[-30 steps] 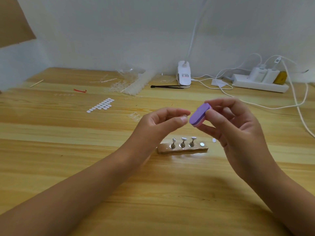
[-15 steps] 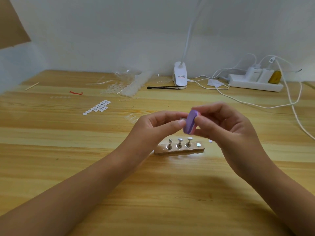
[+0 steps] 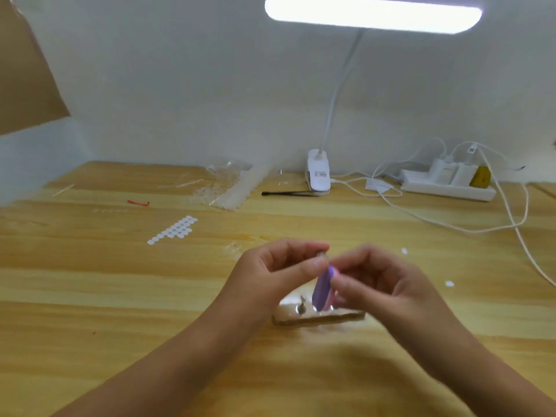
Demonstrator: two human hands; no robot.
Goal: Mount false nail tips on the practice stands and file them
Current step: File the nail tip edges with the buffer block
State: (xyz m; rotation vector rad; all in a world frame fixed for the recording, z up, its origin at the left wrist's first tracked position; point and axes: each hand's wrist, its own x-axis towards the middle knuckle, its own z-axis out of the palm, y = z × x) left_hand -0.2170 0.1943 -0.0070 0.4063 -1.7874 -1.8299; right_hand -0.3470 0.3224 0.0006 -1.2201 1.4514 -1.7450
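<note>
Purple file (image 3: 321, 288), pink along one edge, is held nearly upright above the wooden surface (image 3: 90, 296), pinched between the thumb and curled fingers (image 3: 356, 257) of the right hand (image 3: 388, 284). The left hand (image 3: 270, 275) is just to its left, thumb and forefinger pressed together on a small grey stand (image 3: 322, 255) held at the file's top end. File and stand touch or nearly touch; blur hides which. Whether a nail tip sits on that stand cannot be told. A wooden base (image 3: 288, 321), a low strip, lies on the surface directly below both hands, partly hidden by the file and the right hand. A second stand (image 3: 301, 305) of metal rises from its left part, with bright round spots beside it. A sheet of white dots (image 3: 174, 230) in slanting rows lies well to the left and farther back. A pile of clear tips (image 3: 222, 194) beside a clear bag lies at the back, near the wall. Black tweezers (image 3: 288, 193) lie flat just beside the white lamp clip (image 3: 318, 173); the lit lamp head (image 3: 373, 15) hangs at the top of the view. A white power strip (image 3: 448, 189) with plugs sits at the back right. Two loose dots (image 3: 404, 251) lie right of the hands. A red band (image 3: 138, 203) and a thin pale stick (image 3: 63, 190) lie at the far left.
</note>
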